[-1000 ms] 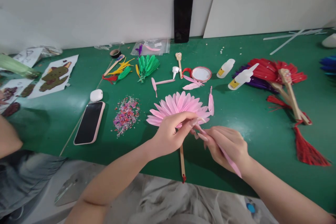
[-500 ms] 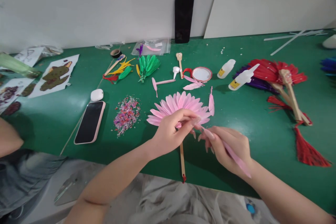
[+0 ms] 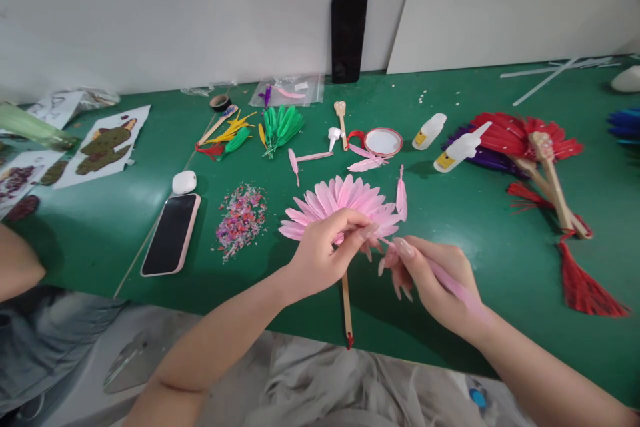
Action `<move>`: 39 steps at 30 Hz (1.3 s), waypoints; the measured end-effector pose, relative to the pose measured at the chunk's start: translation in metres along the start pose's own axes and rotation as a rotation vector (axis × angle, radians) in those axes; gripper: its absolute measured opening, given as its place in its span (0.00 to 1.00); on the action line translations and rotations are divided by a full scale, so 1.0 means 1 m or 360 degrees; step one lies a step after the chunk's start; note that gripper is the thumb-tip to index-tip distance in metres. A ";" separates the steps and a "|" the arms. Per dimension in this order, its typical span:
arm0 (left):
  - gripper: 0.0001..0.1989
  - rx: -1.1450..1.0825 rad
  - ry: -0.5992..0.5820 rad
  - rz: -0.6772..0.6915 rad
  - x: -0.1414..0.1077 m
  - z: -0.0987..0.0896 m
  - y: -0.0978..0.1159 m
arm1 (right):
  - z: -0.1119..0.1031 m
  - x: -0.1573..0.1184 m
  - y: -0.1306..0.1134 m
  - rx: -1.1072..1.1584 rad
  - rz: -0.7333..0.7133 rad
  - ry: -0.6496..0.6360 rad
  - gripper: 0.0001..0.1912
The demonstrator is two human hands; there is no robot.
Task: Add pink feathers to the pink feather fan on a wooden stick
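A pink feather fan [image 3: 345, 197] lies on the table, its wooden handle [image 3: 347, 303] pointing toward me. My left hand [image 3: 335, 240] is over the fan's lower part, thumb and fingers pinched together; what lies between them is hidden. Close by on the right, my right hand [image 3: 430, 277] grips a long slim pink object [image 3: 453, 283] that runs back along the palm toward the wrist. A thin pink end of it reaches toward my left fingertips. Loose pink feathers [image 3: 401, 195] lie just behind the fan.
Colored flakes [image 3: 243, 220] and a phone [image 3: 171, 233] lie left. Glue bottles [image 3: 460, 150], a round lid [image 3: 383, 141] and green feathers [image 3: 283, 127] stand or lie behind. Red feather fans [image 3: 525, 137] are right; another phone [image 3: 349, 37] leans on the wall. Another person's arm [image 3: 17, 263] shows at left.
My right hand has turned slightly, and the pink object now lies closer along the wrist. The right fingers have spread a little apart. My left hand stays over the fan.
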State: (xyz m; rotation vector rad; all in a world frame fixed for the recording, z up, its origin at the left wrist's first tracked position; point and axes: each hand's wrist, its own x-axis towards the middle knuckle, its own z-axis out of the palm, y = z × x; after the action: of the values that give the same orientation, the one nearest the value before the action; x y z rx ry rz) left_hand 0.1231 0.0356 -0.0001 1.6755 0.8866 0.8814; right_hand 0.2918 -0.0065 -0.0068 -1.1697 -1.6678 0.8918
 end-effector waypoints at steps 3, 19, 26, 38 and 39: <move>0.06 0.0034 0.0011 0.0038 -0.001 0.000 -0.001 | -0.001 -0.001 0.000 0.0097 0.0082 -0.0042 0.20; 0.05 0.0181 0.0099 0.0080 -0.001 0.003 -0.003 | -0.003 0.004 -0.004 0.0622 0.0774 -0.0157 0.24; 0.08 0.0058 0.0002 0.0029 -0.001 0.002 -0.003 | -0.002 0.004 -0.005 0.0645 0.0792 -0.0138 0.25; 0.09 0.0028 0.0027 -0.0010 -0.002 0.004 -0.007 | -0.002 0.005 -0.002 0.0766 0.0916 -0.0144 0.25; 0.08 0.0050 0.0045 -0.0001 -0.002 0.004 -0.006 | -0.002 0.005 -0.002 0.0787 0.0921 -0.0142 0.25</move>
State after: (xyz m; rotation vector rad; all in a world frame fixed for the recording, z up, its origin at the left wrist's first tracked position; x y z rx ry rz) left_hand 0.1249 0.0335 -0.0074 1.6932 0.9241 0.8970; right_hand 0.2918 -0.0018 -0.0032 -1.2804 -1.0734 1.6266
